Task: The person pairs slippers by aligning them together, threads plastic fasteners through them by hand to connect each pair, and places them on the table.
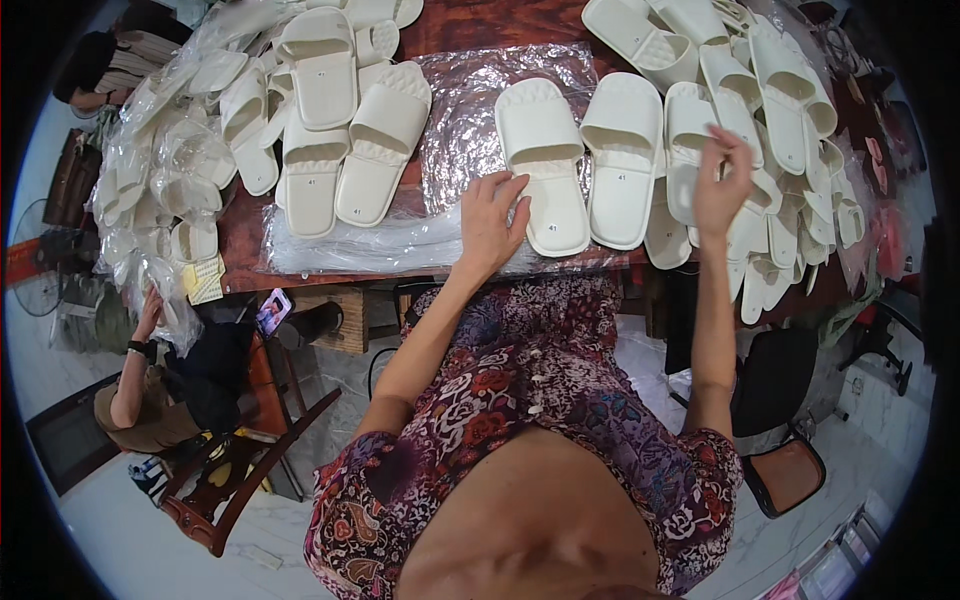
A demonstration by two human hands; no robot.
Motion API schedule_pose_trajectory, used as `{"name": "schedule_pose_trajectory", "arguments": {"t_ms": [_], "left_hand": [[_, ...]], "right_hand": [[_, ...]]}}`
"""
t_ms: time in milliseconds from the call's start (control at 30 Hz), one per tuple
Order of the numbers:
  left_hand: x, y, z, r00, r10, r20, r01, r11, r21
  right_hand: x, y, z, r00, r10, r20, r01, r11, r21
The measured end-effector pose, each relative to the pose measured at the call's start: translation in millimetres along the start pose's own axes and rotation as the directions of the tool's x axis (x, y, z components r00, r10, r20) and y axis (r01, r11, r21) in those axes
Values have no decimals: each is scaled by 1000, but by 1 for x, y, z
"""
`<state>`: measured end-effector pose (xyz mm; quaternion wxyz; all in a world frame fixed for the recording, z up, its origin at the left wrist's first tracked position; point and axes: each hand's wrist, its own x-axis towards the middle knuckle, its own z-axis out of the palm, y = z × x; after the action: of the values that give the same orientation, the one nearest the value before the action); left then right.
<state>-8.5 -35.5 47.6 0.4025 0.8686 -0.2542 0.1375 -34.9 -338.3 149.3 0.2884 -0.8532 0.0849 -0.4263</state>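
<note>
Forearms (425, 345) forward; left hand (490, 218) at cream slipper (558, 212), grip apart; right hand (721, 192) curled, blurred, grip indiscernible.

Surroundings, left and right sides of view.
At left we log a seated co-worker (150, 415) with a dark wristband (142, 348), just beside a dark wooden chair (198, 527); a tilted phone (273, 312), screen lit; a round fan (36, 262) near the rim; a second person (125, 58) in stripes, upper left. At right we record a black chair (788, 478), seat orange-brown, on pale floor (865, 440).
</note>
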Motion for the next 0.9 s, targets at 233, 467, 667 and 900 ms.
{"name": "schedule_pose_trajectory", "arguments": {"t_ms": [233,467,667,900], "left_hand": [[2,6,3,1000,1,-22,-2,999,-52],[-1,7,1,998,-22,-57,18,997,-72],[5,5,-10,988,-150,-27,134,938,-319],[26,1,-53,963,-267,-37,223,866,-448]], "right_hand": [[-75,-52,54,946,83,312,-157,963,218],[-93,-78,85,904,8,427,-115,967,226],[-102,-78,92,884,-33,466,-85,969,231],[-107,-71,94,866,-23,499,-89,976,200]]}}
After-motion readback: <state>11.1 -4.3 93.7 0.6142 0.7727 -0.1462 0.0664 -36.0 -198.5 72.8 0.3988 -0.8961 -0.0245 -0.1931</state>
